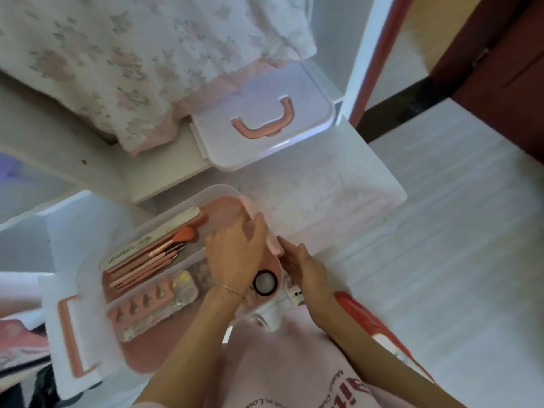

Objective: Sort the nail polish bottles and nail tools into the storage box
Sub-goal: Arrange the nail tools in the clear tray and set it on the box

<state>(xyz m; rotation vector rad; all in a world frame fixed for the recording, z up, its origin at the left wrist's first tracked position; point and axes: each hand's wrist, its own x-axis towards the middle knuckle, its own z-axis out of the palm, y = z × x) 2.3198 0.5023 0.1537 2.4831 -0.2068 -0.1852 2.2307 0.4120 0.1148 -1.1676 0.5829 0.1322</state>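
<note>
A translucent white storage box (88, 293) stands in front of me with a pink tray (223, 207) set in it. The tray holds a long nail file (153, 240), several pink brushes and nail tools (147, 262), pink toe separators (138, 304) and a clear packet (179, 293). My left hand (235, 251) grips the tray's right edge, its fingers curled over the pink rim. My right hand (306, 266) lies flat with straight fingers against the pink part on the box's right side. A small round black-rimmed jar (265, 282) sits by my left wrist. No nail polish bottles show.
A white lid (294, 89) with a pink handle (265, 125) lies farther away under a flowered cloth (132, 54). A white device (279, 307) rests near my lap. A pink handle (69, 334) shows at the box's left end. A white frame post (362, 54) rises on the right.
</note>
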